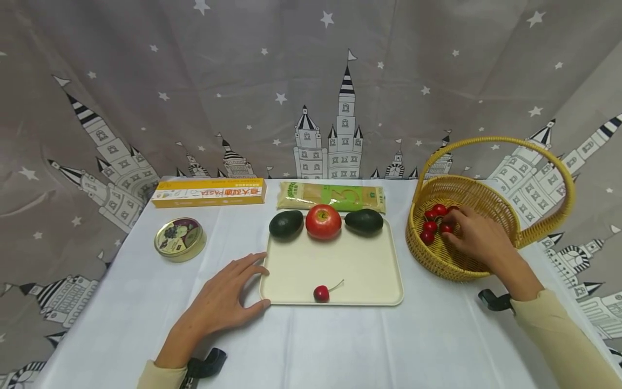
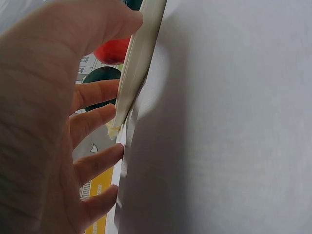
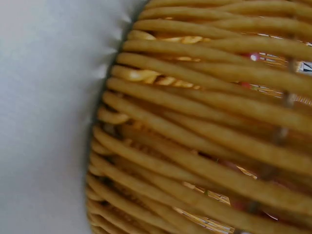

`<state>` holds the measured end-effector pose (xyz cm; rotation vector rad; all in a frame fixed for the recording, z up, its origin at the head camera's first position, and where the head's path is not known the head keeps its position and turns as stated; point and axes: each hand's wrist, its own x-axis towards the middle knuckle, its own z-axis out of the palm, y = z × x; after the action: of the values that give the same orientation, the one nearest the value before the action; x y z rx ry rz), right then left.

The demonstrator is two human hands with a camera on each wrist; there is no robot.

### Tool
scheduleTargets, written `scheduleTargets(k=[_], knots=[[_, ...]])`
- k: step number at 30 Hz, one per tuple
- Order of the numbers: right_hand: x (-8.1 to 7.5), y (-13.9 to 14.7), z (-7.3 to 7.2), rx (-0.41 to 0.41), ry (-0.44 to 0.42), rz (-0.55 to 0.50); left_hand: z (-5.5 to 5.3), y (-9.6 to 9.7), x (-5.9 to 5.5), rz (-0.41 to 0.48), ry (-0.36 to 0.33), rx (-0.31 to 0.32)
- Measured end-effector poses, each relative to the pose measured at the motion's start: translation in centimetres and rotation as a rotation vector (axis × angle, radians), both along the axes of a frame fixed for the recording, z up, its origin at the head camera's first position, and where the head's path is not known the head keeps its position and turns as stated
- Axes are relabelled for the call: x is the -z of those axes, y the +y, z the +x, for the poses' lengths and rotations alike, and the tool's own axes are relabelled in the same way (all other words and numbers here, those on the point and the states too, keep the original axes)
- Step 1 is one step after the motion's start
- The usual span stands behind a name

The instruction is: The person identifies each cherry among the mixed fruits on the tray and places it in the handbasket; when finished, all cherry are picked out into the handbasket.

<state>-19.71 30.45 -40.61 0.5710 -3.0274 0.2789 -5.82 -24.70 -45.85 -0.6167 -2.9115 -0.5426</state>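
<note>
My left hand (image 1: 221,297) rests at the left end of a cream tray (image 1: 359,265), its fingers spread and relaxed; in the left wrist view the thumb and fingertips meet the tray's rim (image 2: 141,53). One cherry (image 1: 321,293) with its stem lies near the tray's front edge. Along the back of the tray sit two avocados, one on the left (image 1: 286,223) and one on the right (image 1: 364,221), with a tomato (image 1: 323,221) between them. My right hand (image 1: 478,235) reaches into a wicker basket (image 1: 439,265), bent fingers among several cherries (image 1: 430,227); I cannot tell whether they grip one.
Behind the tray lies a green-and-tan noodle packet (image 1: 335,196). A yellow pasta box (image 1: 209,193) stands at the back left, with a round tin (image 1: 180,239) in front of it. The basket's tall handle (image 1: 566,178) arches over its right side. A grey castle-print curtain (image 1: 218,81) hangs behind.
</note>
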Motion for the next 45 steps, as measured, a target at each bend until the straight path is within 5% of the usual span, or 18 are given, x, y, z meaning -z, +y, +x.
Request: scheduleTargets(k=[26,45], knots=[[0.3,-0.2,-0.1,0.035,-0.003,-0.005,0.0,0.0,-0.2,-0.005,-0.014,-0.005],[-2.0,-5.7,2.2,0.015,0.199,-0.087,0.0,0.1,0.0,-0.007,-0.011,-0.002]])
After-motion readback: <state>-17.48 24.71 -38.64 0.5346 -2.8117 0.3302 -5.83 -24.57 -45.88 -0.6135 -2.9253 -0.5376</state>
